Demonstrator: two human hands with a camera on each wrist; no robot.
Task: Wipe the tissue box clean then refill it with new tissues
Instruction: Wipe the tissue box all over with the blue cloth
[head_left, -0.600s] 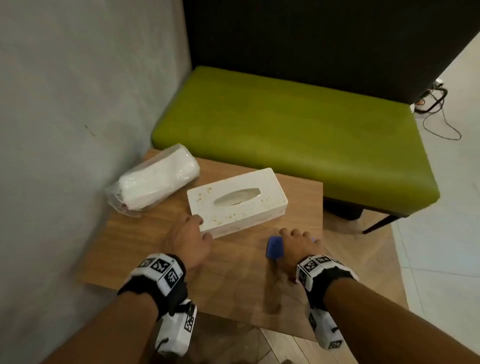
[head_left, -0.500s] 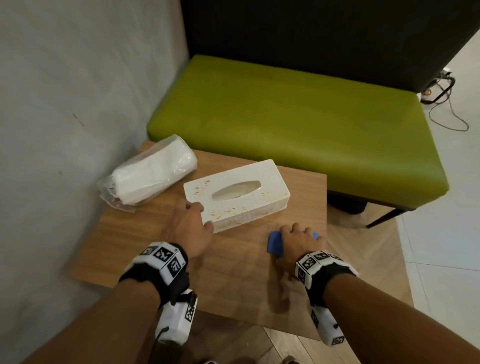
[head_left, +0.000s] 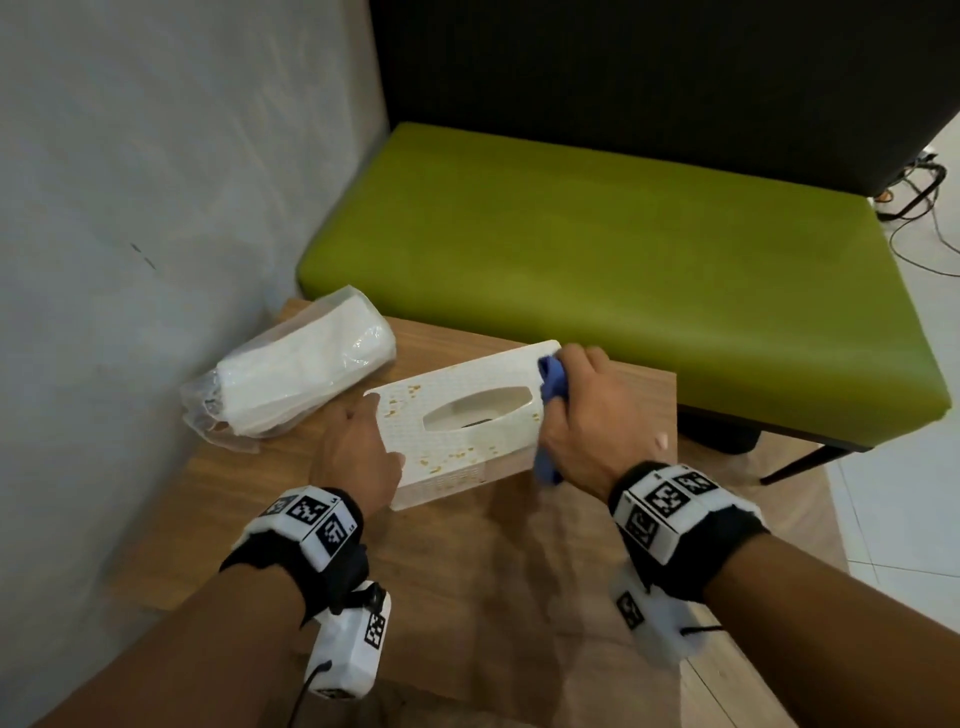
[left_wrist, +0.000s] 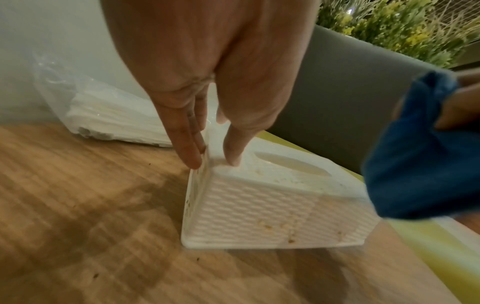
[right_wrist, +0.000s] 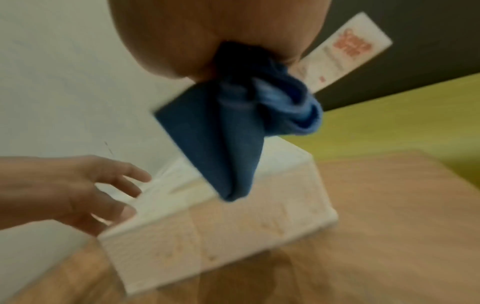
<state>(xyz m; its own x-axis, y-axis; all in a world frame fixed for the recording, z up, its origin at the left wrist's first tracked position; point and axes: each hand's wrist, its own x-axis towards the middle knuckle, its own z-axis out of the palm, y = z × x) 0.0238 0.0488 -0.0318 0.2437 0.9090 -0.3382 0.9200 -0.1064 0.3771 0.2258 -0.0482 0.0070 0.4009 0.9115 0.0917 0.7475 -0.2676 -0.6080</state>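
Note:
A white tissue box (head_left: 447, 452) with a woven texture and an oval slot lies on the wooden table (head_left: 493, 571). Yellowish crumbs dot its top and front side (left_wrist: 259, 205). My left hand (head_left: 371, 441) rests on the box's left end, fingers (left_wrist: 187, 144) straight against the end face and thumb on the top. My right hand (head_left: 576, 410) grips a bunched blue cloth (head_left: 555, 382) at the box's right end; the cloth (right_wrist: 233, 133) hangs over the top. A clear-wrapped pack of new tissues (head_left: 301, 379) lies at the back left.
A grey wall (head_left: 156, 208) runs along the table's left side. A green bench seat (head_left: 623, 270) stands just behind the table, backed by a dark panel. Cables (head_left: 914, 192) lie on the floor at the far right. Wooden floor shows to the right of the table.
My right hand has lifted the blue cloth off the table and brought it up onto the box's right end. The left hand has stayed at the left end.

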